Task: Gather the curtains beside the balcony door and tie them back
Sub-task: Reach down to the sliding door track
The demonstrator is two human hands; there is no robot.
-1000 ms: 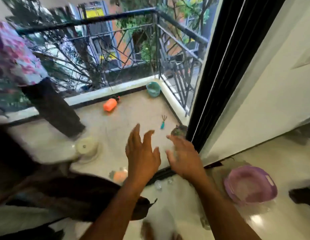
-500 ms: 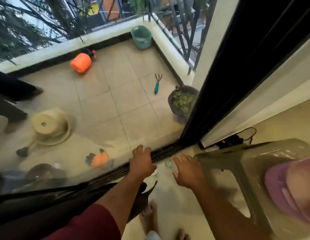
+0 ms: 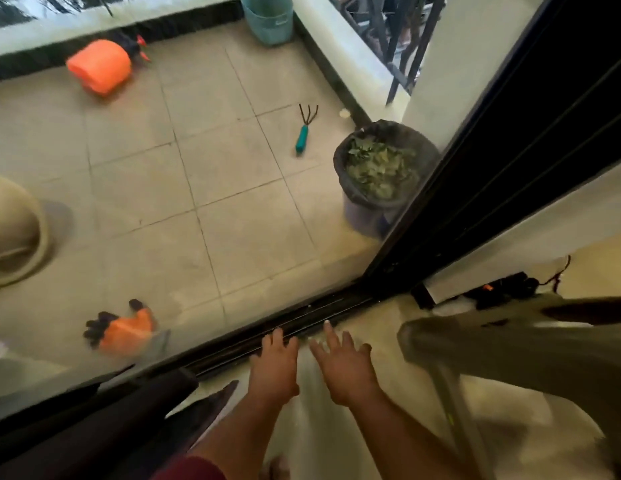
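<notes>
Much of the near scene is blurred. A dark fabric mass [image 3: 104, 424] at the near left, beside the door track [image 3: 302, 327], may be the curtain, but its folds and edges cannot be made out and the frame cuts it off. A grey-green plastic chair [image 3: 510, 344] at the near right is smeared and partly out of view. A beige pot [image 3: 14, 233] at the left edge is cut off, as is the teal bucket [image 3: 267, 17] at the far edge.

The left hand [image 3: 274, 368] reaches low toward the track with its fingers loosely extended, the tips over or at the track's near rail; whether they touch it cannot be told. The right hand [image 3: 343, 365], just beside it, has its fingers spread and straight above the pale floor. Neither hand holds anything, and both are apart from the dark fabric.

Beyond the glass on the balcony tiles lie an orange sprayer [image 3: 99, 67], a teal-handled hand rake [image 3: 304, 131], orange-and-black gloves [image 3: 122, 329], and a lined bin of leaves [image 3: 382, 171].
</notes>
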